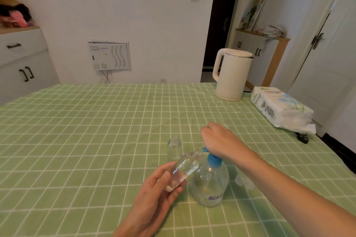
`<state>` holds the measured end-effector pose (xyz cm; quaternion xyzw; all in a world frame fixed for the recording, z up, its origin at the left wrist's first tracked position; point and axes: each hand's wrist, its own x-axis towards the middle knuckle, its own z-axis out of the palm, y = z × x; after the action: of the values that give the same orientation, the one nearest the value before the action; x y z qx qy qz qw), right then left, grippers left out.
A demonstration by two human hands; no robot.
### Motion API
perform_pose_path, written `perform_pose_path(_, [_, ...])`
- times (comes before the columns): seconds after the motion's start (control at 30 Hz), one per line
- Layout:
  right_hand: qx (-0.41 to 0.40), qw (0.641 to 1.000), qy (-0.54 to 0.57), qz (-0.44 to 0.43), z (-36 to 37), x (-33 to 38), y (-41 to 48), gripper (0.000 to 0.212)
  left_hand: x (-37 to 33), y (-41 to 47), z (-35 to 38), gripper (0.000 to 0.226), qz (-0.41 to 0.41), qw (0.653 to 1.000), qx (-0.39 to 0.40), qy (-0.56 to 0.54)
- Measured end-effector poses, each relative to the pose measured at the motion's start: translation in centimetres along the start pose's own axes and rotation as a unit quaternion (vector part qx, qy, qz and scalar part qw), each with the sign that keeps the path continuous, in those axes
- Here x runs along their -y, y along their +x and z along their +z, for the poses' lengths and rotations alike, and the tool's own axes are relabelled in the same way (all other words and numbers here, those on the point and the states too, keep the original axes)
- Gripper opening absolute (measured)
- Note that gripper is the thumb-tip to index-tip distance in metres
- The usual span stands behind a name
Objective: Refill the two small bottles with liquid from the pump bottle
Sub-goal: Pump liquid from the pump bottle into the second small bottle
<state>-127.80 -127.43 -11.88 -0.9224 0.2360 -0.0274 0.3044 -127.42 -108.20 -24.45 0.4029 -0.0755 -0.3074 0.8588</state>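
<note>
- The clear round-bodied plastic pump bottle with a blue pump head (210, 183) stands upright on the green checked table (96, 131); it serves as the landmark here.
- The right hand (219, 138) rests on top of its pump head, palm down. Its grip is curled over the head; how tightly the fingers close is hidden.
- The left hand (159, 188) has its grip clamped on a small clear tilted bottle (182, 169), just left of the pump bottle, mouth raised to the blue spout.
- A second small clear bottle (174, 147) stands uncapped behind and left of the pump bottle, apart from both hands.
- Handling, as I judge it: the small bottle looks light, smooth and slippery if wet, so holding it low around the body suits it; the pump bottle seems heavy enough to stay put under a press.
- Contents: the pump bottle looks partly full of clear liquid; the held bottle shows some at its base; the standing one's level cannot be told.
</note>
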Motion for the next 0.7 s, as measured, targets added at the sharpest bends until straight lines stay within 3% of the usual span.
perform_pose_path(0.7, [0.006, 0.999, 0.032, 0.014, -0.28, 0.37, -0.36, 0.022, 0.02, -0.19, -0.13, 0.028, -0.001, 1.000, 0.008, -0.011])
